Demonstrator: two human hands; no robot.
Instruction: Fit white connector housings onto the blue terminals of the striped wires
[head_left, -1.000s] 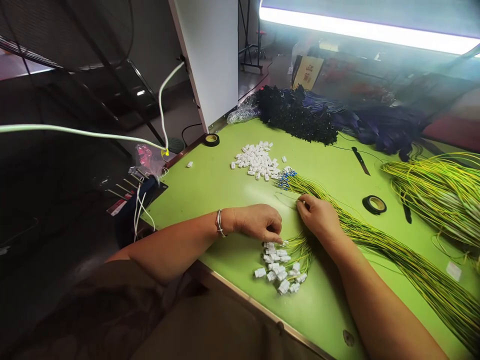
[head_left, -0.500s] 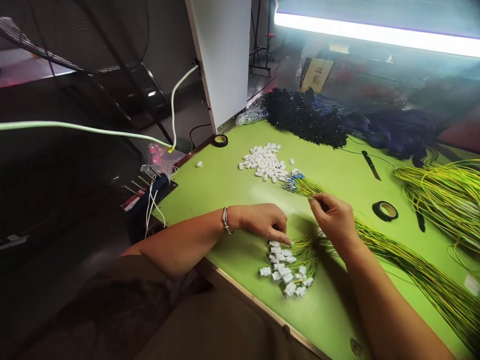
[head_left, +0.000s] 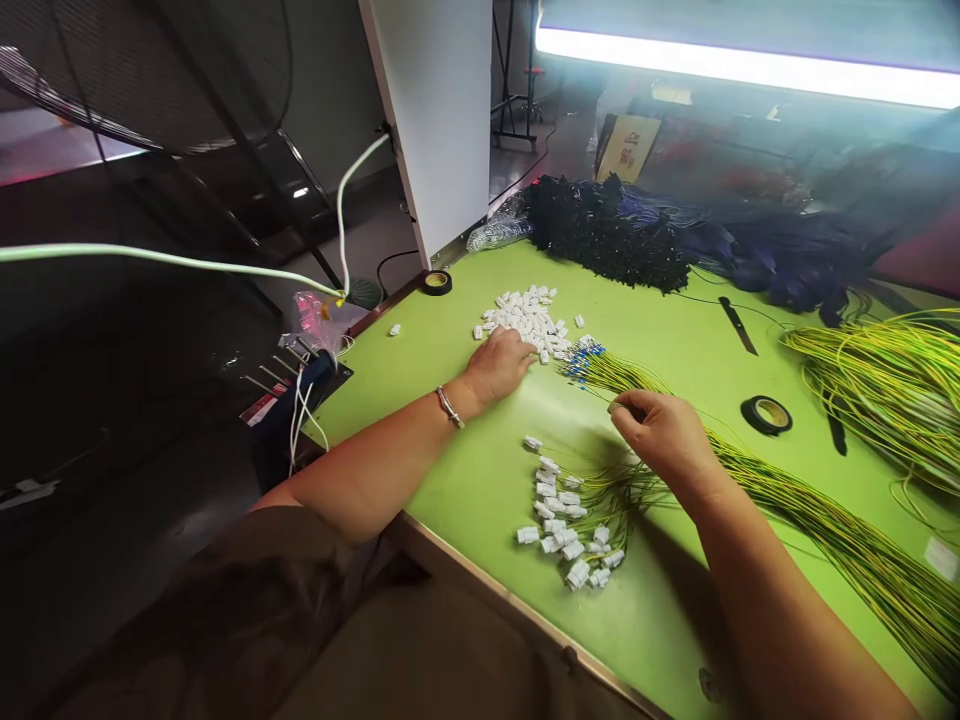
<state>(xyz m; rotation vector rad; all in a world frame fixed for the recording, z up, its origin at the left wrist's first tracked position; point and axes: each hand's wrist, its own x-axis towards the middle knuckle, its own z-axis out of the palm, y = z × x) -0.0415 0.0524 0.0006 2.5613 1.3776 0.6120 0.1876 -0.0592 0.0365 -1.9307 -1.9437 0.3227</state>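
My left hand (head_left: 496,370), with a bracelet at its wrist, is at the near edge of a heap of white plastic connector housings (head_left: 531,310). Its fingers are curled down and drawn together; whatever is beneath them is hidden. To the right, my right hand (head_left: 660,425) is closed in a pinch on a thin yellow-green wire, just in front of a wire bundle (head_left: 622,374) with blue-and-metal terminals (head_left: 583,358) at its ends. Below the hands lie several wires fitted with white connectors (head_left: 553,505), fanned out on the green tabletop (head_left: 472,480).
Two rolls of black tape (head_left: 766,414) (head_left: 436,283) lie on the table. A black knife (head_left: 738,325) and loops of yellow-green wire (head_left: 885,370) are at the right. Dark cables with black connectors (head_left: 607,230) lie behind. A white cord (head_left: 187,263) crosses at left.
My left hand has moved from the fitted connectors up to the loose heap. One fitted connector now lies apart above the others. My right hand has barely shifted.
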